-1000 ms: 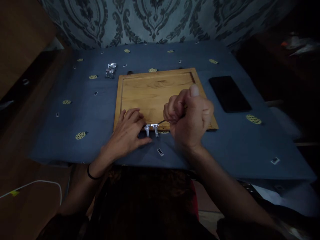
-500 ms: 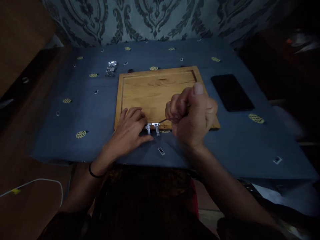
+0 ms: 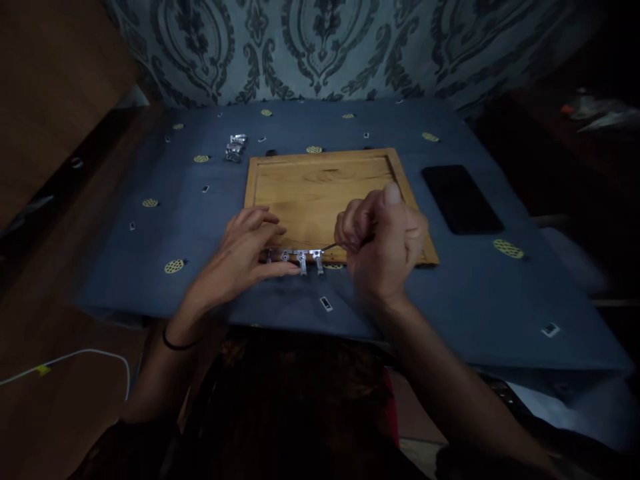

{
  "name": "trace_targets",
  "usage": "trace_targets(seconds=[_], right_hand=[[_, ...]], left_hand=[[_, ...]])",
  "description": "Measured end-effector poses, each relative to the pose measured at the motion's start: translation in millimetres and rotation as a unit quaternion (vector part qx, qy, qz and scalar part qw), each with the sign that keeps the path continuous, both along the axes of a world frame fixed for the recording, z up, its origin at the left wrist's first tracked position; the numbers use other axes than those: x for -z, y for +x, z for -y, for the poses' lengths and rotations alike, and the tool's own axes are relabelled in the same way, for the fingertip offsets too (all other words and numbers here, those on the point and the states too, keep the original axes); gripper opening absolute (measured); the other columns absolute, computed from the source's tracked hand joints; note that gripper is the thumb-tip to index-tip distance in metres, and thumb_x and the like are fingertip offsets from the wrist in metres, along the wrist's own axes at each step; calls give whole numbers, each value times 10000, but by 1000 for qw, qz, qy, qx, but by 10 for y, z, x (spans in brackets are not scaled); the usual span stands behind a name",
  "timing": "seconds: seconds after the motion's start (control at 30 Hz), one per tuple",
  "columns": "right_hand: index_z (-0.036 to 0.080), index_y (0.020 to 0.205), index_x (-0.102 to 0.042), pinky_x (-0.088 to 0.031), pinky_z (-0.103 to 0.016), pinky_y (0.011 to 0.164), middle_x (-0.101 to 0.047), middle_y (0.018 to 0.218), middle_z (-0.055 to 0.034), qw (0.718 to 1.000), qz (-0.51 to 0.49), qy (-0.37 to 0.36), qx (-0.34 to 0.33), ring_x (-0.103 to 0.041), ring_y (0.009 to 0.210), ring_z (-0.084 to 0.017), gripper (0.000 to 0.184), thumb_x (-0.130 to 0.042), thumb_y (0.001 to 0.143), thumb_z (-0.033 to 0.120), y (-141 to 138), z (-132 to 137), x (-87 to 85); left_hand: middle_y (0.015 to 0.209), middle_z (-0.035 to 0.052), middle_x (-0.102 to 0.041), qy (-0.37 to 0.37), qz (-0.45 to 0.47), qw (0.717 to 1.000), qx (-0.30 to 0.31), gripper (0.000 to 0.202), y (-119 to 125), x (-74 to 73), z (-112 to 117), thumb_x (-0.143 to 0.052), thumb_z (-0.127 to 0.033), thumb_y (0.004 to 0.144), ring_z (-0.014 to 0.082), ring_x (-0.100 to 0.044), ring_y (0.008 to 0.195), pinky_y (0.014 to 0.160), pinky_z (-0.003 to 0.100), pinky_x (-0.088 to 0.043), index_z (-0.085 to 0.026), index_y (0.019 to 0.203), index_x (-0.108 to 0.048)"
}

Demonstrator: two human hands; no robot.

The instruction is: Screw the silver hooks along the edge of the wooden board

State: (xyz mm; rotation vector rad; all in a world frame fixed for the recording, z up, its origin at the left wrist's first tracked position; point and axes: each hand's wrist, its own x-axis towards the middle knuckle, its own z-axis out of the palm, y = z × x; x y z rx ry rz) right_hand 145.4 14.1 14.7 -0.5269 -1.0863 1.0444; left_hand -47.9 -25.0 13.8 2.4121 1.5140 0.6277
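Possibly prone to slipping: a thin metal tool (image 3: 330, 247), gripped in the right hand (image 3: 387, 247) and angled down to the right end of a small silver metal fitting (image 3: 300, 255). Likely causes, as a judgement: dim light, a very small contact point, and a fitting lying right at the near edge of a wooden board (image 3: 320, 187), two short legs reaching over onto the blue cloth of the counter (image 3: 475, 293). After a slip, perhaps a jab toward the left hand (image 3: 240, 257) just beside, or the fitting nudged off the board's edge. Right hand clenched into a fist around the tool, thumb raised on top, most of the tool hidden inside the fist. Left hand loosely spread, palm down, fingertips pressing on the left part of the fitting, grasping nothing. Farther back on the left, near the board's far corner, a small heap of shiny metal parts (image 3: 235, 148). To the right of the board, well apart from both hands, a dark phone (image 3: 461, 199) lying flat.
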Motion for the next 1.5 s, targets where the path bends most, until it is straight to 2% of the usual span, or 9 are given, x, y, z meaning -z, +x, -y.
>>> trace_targets(seconds=[0.07, 0.17, 0.3, 0.4, 0.77, 1.07, 1.27, 1.5], right_hand=[[229, 516, -427, -221, -275, 412, -341, 439, 67, 1000, 3, 8, 2, -289, 390, -85, 622, -655, 930, 634, 1, 23, 0], [227, 516, -428, -221, -275, 413, -351, 434, 64, 1000, 7, 18, 10, -298, 386, -84, 612, -651, 945, 601, -9, 51, -1], [231, 504, -416, -206, -283, 405, -342, 432, 61, 999, 13, 20, 22, -290, 385, -90, 621, -649, 946, 600, -30, 66, 0], [235, 501, -409, -204, -286, 401, -319, 436, 63, 999, 17, 19, 28, -274, 385, -93, 628, -657, 933, 619, -33, 55, 3], [232, 509, -424, -212, -272, 386, -304, 446, 69, 1000, 6, 13, 25, -283, 380, -87, 615, -654, 940, 606, -10, 38, -5], [232, 513, -437, -208, -278, 384, -324, 444, 62, 1000, -3, 12, 20, -284, 387, -91, 592, -645, 961, 558, -2, 36, 4], [223, 518, -451, -212, -266, 378, -332, 450, 63, 1000, -15, 20, 14, -296, 381, -82, 580, -667, 956, 535, 2, 26, 18], [221, 506, -445, -235, -252, 366, -320, 438, 70, 999, -24, 22, 14, -317, 376, -77, 582, -708, 925, 529, 5, 12, -1]], left_hand=[[1338, 125, -636, -13, -5, 1000, -7, 554, -95, -3, 48, -711, -661, 899, 341, -497, 1409, 1174, 547, -430, -201, 1207, -686], [1362, 136, -616, -36, -23, 999, 4, 578, -170, 80, 110, -764, -636, 864, 346, -468, 1441, 1197, 556, -411, -200, 1232, -671], [1405, 133, -597, -35, -38, 999, 11, 595, -129, 222, 137, -833, -567, 830, 356, -410, 1501, 1226, 587, -373, -235, 1284, -639], [1395, 135, -600, -12, -50, 999, 9, 614, -62, 273, 122, -875, -542, 791, 371, -399, 1509, 1224, 602, -366, -230, 1263, -638], [1374, 127, -617, -3, -75, 997, 2, 494, 59, 290, 84, -890, -395, 803, 365, -417, 1497, 1210, 591, -367, -206, 1194, -654], [1300, 110, -657, 4, -59, 998, -13, 443, 103, 318, 73, -878, -432, 818, 359, -484, 1439, 1176, 578, -415, -199, 1135, -676], [1282, 136, -660, 8, -57, 998, -4, 501, 99, 313, 57, -911, -416, 780, 378, -482, 1435, 1179, 568, -416, -153, 1137, -679], [1297, 133, -656, 9, -65, 998, -6, 609, 86, 298, 70, -933, -491, 730, 400, -473, 1435, 1174, 594, -415, -174, 1176, -664]])
